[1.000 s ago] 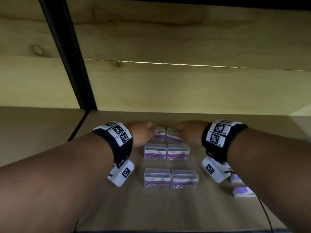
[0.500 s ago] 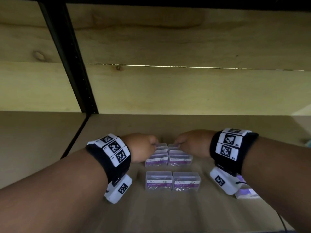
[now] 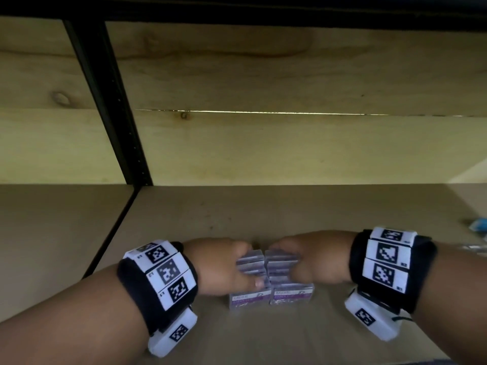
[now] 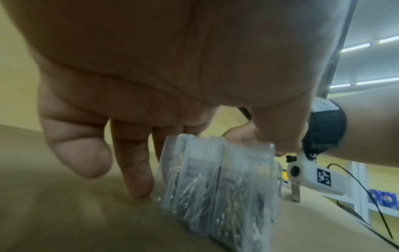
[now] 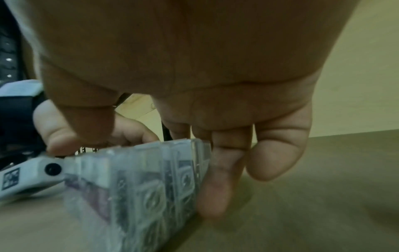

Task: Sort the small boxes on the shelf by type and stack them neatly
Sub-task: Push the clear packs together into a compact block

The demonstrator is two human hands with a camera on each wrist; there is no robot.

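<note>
Small clear boxes with purple labels stand in two columns on the shelf board (image 3: 263,206). My left hand (image 3: 237,270) grips the left column (image 3: 250,262), with fingers (image 4: 138,162) behind its far end and the thumb on the near boxes. My right hand (image 3: 303,264) grips the right column (image 3: 282,262) the same way, its fingers (image 5: 218,179) down behind the far box. The boxes (image 4: 215,179) are pressed close together (image 5: 140,179). Two front boxes (image 3: 249,299) (image 3: 292,295) show their labels just below my hands.
A black shelf upright (image 3: 110,101) stands at the back left against the wooden back wall (image 3: 290,148). A small blue and white item (image 3: 478,225) lies at the far right edge of the shelf.
Both hands have drawn the far boxes toward me. The spaced rows have closed up into two tight columns against the nearest pair.
</note>
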